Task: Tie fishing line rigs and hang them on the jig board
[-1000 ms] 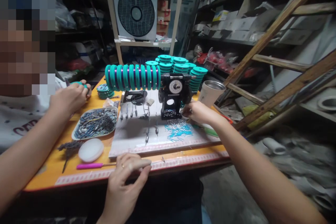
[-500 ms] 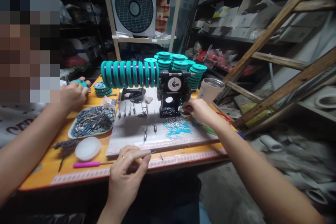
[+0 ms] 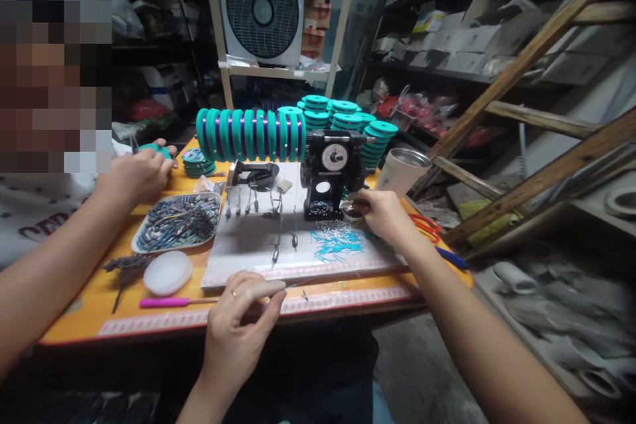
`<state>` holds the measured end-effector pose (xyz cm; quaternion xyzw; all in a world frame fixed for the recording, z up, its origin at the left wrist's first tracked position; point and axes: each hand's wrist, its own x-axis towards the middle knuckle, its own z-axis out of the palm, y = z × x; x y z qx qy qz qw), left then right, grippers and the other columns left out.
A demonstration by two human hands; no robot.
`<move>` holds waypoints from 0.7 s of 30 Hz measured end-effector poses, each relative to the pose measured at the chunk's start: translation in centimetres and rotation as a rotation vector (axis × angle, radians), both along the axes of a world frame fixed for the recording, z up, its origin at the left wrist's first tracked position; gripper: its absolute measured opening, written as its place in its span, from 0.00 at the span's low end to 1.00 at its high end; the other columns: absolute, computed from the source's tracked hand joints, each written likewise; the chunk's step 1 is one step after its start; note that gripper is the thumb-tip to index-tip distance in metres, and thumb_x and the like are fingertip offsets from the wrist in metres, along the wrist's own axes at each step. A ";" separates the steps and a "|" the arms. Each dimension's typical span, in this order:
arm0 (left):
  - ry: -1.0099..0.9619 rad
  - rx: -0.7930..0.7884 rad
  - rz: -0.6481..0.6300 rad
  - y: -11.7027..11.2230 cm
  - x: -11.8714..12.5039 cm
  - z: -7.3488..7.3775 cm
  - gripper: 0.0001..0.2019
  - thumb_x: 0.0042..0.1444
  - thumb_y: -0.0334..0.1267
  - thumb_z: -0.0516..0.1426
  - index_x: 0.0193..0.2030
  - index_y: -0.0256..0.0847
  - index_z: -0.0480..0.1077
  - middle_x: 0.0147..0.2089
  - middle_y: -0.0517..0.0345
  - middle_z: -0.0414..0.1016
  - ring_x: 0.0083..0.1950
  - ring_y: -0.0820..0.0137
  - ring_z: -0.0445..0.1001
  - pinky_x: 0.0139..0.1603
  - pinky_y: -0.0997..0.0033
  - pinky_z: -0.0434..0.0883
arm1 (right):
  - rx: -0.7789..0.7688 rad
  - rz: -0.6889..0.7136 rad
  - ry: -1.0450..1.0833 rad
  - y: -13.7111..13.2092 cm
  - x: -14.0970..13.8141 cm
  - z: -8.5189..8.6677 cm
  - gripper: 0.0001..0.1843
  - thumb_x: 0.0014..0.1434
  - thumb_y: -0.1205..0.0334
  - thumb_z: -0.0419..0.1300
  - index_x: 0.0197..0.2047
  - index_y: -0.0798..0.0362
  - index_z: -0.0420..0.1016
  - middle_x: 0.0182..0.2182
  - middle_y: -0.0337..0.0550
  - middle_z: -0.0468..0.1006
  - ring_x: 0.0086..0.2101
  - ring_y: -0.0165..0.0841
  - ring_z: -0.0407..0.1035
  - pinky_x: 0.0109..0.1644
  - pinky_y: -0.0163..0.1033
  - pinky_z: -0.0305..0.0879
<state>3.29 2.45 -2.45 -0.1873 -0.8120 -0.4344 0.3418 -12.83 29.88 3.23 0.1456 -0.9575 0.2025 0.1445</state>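
My left hand [image 3: 238, 324] rests at the front edge of the orange table [image 3: 342, 295], thumb and forefinger pinched on a thin line that runs right. My right hand [image 3: 383, 215] reaches to the foot of the black winding machine [image 3: 328, 172] and closes on a small round dish [image 3: 352, 209]. A row of teal spools [image 3: 248, 134] sits on the machine's shaft. On the white mat [image 3: 248, 248] lie small metal sinkers [image 3: 275, 253] and a scatter of blue and clear bits [image 3: 334, 242].
Another person sits at the left, a hand [image 3: 135, 174] holding a teal spool. A tray of dark parts [image 3: 176, 222], a white disc [image 3: 167, 272], a pink-handled tool [image 3: 163, 302], stacked teal spools [image 3: 348, 124], a steel cup [image 3: 405, 172] and a wooden ladder [image 3: 521, 119] surround the mat.
My right hand has drawn slightly right, now holding the small dish clear of the machine's base. My left hand keeps its pinch at the table edge. The view shifted a little.
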 end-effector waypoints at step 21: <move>-0.004 0.098 -0.053 0.5 1.0 -0.5 0.11 0.54 0.22 0.61 0.40 0.41 0.74 0.35 0.60 0.75 0.42 0.77 0.73 0.43 0.79 0.72 | -1.315 0.121 -0.173 -10.1 16.5 -2.9 0.16 0.56 0.64 0.69 0.46 0.51 0.71 0.33 0.37 0.80 0.36 0.25 0.79 0.44 0.26 0.77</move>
